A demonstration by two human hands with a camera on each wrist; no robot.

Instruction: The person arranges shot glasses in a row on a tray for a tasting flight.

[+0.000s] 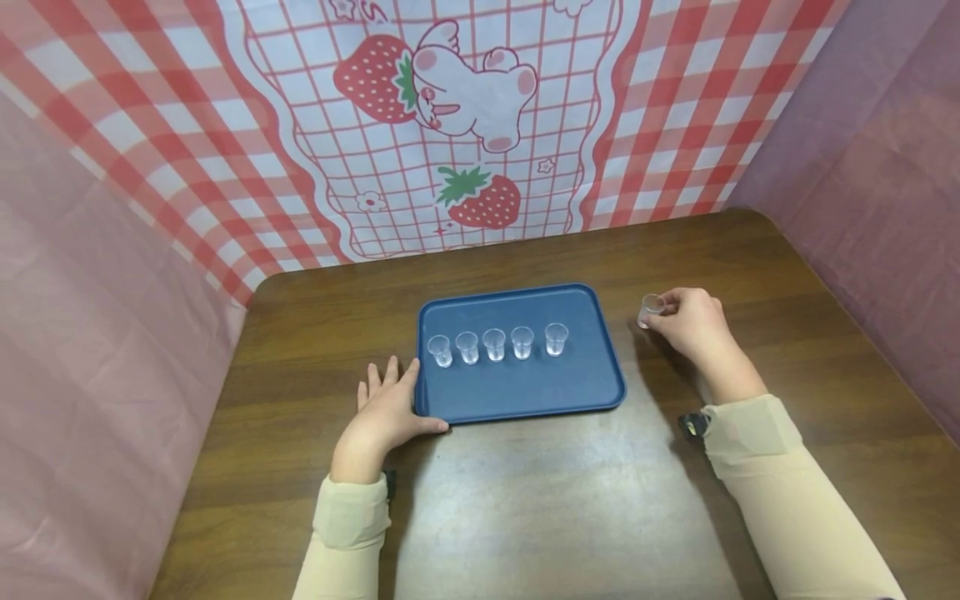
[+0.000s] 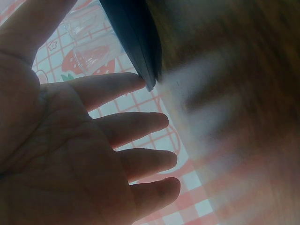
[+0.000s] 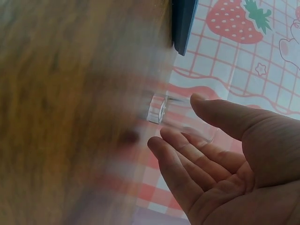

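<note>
A blue tray lies on the table with several small clear cups standing in a row across it. My left hand is at the tray's left edge, fingers spread, thumb near the front corner. In the left wrist view the index fingertip touches the tray's rim. To the right of the tray, my right hand pinches another clear cup between thumb and fingers. The right wrist view shows that cup's thick base close to the tabletop; whether it touches is unclear.
The brown wooden table has rounded far corners. Behind it hangs a red-and-white checked cloth with strawberry prints. Pink curtains enclose both sides.
</note>
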